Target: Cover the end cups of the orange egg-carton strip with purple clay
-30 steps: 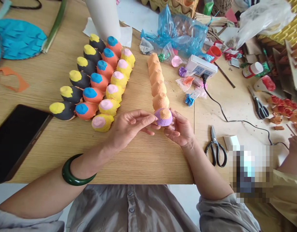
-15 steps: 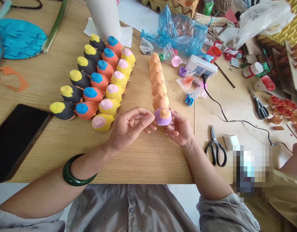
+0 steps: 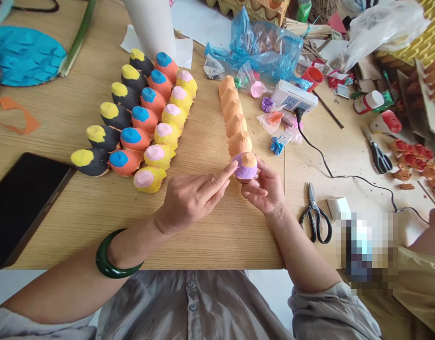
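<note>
A strip of orange egg-carton cups (image 3: 237, 123) points away from me on the table. Its nearest cup is wrapped in purple clay (image 3: 245, 172), with an orange patch left bare on top. My right hand (image 3: 265, 189) grips this near end from the right, thumb at the cup's side and fingers under it. From the left, my left hand (image 3: 192, 198) lays its outstretched index finger on the edge of the purple clay; its other fingers are partly curled and the thumb is hidden. To the left stand three rows of clay-covered cups (image 3: 139, 120): black-yellow, orange-blue and yellow-pink.
A black phone (image 3: 29, 203) lies at the left edge. Right of the strip are small bags of clay (image 3: 277, 145), a white power strip (image 3: 294, 97) with a black cord, and scissors (image 3: 314, 217). Another person's sleeve (image 3: 421, 283) shows at lower right.
My left hand has turned palm-down and gone from a pinch beside the cup to an index finger on the purple clay. The strip's near end has shifted slightly right and up.
</note>
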{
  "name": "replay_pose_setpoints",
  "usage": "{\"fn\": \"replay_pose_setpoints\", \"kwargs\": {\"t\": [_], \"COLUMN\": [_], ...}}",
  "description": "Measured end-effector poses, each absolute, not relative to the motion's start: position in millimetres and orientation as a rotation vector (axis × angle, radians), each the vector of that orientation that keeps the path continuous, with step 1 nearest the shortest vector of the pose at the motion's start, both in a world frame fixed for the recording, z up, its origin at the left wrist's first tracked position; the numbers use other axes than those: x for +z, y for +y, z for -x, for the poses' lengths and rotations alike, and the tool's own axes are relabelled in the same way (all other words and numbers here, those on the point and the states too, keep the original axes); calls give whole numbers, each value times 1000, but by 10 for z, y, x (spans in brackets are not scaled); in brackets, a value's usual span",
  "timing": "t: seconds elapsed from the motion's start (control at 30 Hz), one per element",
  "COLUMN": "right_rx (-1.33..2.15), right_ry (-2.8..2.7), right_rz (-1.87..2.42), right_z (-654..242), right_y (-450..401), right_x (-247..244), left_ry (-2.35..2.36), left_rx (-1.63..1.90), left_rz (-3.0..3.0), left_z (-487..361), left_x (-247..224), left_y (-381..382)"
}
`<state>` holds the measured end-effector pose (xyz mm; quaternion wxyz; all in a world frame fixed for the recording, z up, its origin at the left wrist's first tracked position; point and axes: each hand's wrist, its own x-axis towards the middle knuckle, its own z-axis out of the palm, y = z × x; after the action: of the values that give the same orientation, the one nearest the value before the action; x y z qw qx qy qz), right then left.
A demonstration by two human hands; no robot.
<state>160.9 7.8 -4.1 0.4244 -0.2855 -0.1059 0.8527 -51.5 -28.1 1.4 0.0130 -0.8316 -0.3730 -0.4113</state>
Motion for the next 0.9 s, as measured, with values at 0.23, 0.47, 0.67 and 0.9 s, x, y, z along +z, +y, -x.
{"fn": "replay_pose_setpoints", "kwargs": {"t": [0.23, 0.47, 0.67, 0.9], "right_rx": [2129, 2074, 2006, 1995], "right_ry": [-250, -142, -64, -85], "right_rz": [751, 830, 933, 918], "right_z": [-1589, -1552, -1453, -1489], "right_y": [77, 64, 54, 48], "right_x": [-7, 12, 56, 51], "left_ry": [-1148, -1168, -1285, -1418], "left_rx": [-1140, -969, -837, -1303], "left_rz": [2565, 2545, 2569, 2618], "left_z": [502, 400, 275, 447], "left_x": [2, 3, -38, 39], "left_y": [-300, -397, -529, -381]}}
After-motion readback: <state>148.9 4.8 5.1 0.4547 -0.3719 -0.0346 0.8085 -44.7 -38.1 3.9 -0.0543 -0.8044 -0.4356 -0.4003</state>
